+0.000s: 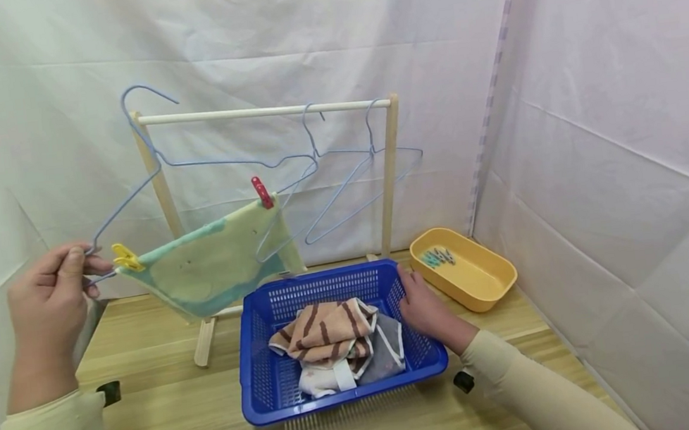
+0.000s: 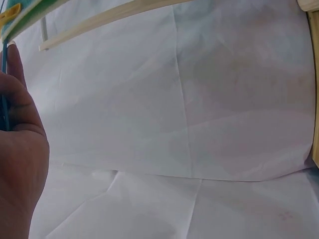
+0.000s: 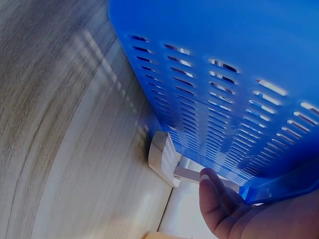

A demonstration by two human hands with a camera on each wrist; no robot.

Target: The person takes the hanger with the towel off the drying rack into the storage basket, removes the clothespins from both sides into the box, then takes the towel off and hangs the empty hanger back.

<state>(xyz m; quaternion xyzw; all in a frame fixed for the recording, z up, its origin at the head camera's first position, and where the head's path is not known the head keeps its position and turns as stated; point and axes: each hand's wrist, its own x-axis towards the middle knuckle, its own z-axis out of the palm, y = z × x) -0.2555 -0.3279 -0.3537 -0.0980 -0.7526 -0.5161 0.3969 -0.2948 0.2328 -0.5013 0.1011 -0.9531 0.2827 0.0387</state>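
My left hand (image 1: 54, 298) pinches the lower left corner of a blue wire hanger (image 1: 124, 202), also at the edge of the left wrist view. From the hanger's bottom bar hangs a green and teal cloth (image 1: 216, 264), clipped by a yellow clothespin (image 1: 127, 257) near my fingers and a red clothespin (image 1: 262, 192) at the far end. The hanger's hook stands above the left end of the rack's bar. My right hand (image 1: 425, 308) grips the right rim of a blue plastic basket (image 1: 340, 403), its fingers under the rim in the right wrist view. A brown-striped towel (image 1: 332, 330) lies inside.
Behind the basket stands a wooden rack with a white bar (image 1: 231, 114); two more wire hangers (image 1: 369, 152) hang toward its right. A yellow tray (image 1: 479, 277) with several clothespins (image 1: 439, 257) sits at the right. Grey cloth (image 1: 390, 351) lies in the basket. White sheets surround the table.
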